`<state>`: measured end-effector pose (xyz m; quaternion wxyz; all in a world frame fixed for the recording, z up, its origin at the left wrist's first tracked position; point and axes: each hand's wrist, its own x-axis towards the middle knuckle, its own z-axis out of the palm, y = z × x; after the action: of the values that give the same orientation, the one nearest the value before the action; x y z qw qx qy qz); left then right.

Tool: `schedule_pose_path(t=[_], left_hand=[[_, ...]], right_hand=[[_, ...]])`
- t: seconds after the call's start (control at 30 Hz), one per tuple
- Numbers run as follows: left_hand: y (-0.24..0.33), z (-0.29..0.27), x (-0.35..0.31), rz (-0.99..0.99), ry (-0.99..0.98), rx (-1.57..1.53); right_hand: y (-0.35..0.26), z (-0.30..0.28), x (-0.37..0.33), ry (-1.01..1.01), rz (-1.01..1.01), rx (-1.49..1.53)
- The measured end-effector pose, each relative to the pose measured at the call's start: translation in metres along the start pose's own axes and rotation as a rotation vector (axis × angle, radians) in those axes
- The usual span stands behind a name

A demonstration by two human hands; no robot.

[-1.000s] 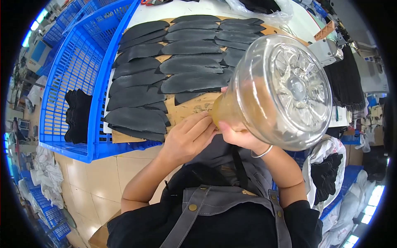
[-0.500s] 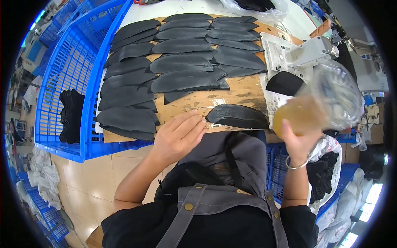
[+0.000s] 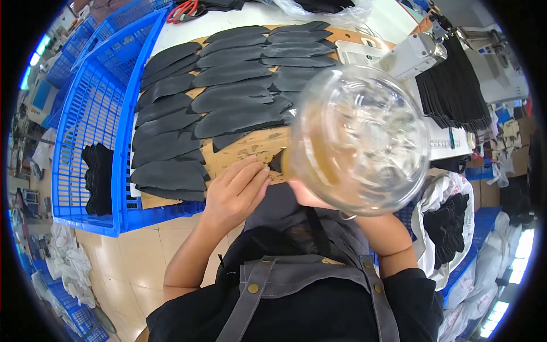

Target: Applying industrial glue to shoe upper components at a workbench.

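Note:
In my right hand (image 3: 310, 194), mostly hidden behind it, is a large clear plastic bottle (image 3: 387, 137) with amber liquid inside. It is tilted, its round base toward me and its other end toward the board. My left hand (image 3: 236, 191) lies with its fingers stretched out on the brown board (image 3: 233, 157), fingertips beside the left tip of a black curved piece (image 3: 276, 162). The bottle covers the rest of that piece. Overlapping rows of similar black curved pieces (image 3: 236, 74) cover the board's far and left parts.
A blue plastic basket (image 3: 117, 171) with black pieces (image 3: 98, 176) stands at the left. Red-handled scissors (image 3: 185, 11) lie at the back. A white sewing machine (image 3: 413, 56) and stacked black fabric (image 3: 453, 85) are at the right, above a white bag (image 3: 421, 233).
My right hand has brought the bottle leftward, over the single black piece and closer to my left hand. The view has shifted slightly; my left hand stays on the board.

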<state>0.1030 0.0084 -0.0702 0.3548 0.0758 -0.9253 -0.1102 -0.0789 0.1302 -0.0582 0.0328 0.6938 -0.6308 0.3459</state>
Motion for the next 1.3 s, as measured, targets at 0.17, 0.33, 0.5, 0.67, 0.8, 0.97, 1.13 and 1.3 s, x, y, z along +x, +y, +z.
schedule_pose_path(t=[0.17, 0.33, 0.5, 0.67, 0.8, 0.97, 1.13, 1.3], left_hand=[[0.0, 0.001, 0.002, -0.001, 0.021, 0.03], [0.012, -0.01, 0.024, -0.059, -0.108, 0.057], [0.024, -0.009, 0.041, 0.013, -0.09, 0.218], [0.036, 0.008, 0.057, 0.083, -0.047, 0.064], [0.029, 0.013, 0.059, 0.184, -0.179, 0.104], [0.032, 0.024, 0.056, 0.149, -0.147, 0.083], [0.03, 0.036, 0.05, -0.011, -0.108, 0.045], [0.032, 0.033, 0.05, -0.128, 0.013, 0.013]], right_hand=[[0.01, -0.08, -0.052, -0.133, 0.06, -0.507], [0.003, -0.098, -0.051, 0.75, 0.255, 0.105], [-0.002, -0.107, -0.049, 0.864, 0.322, 0.236], [-0.001, -0.084, -0.041, 0.876, 0.321, 0.512], [0.004, -0.072, -0.031, 0.478, 0.122, 0.38], [0.007, -0.06, -0.026, 0.717, 0.109, 0.595], [0.011, -0.063, -0.026, 0.724, 0.241, 0.675], [0.017, -0.05, -0.017, 0.646, 0.164, 0.665]])
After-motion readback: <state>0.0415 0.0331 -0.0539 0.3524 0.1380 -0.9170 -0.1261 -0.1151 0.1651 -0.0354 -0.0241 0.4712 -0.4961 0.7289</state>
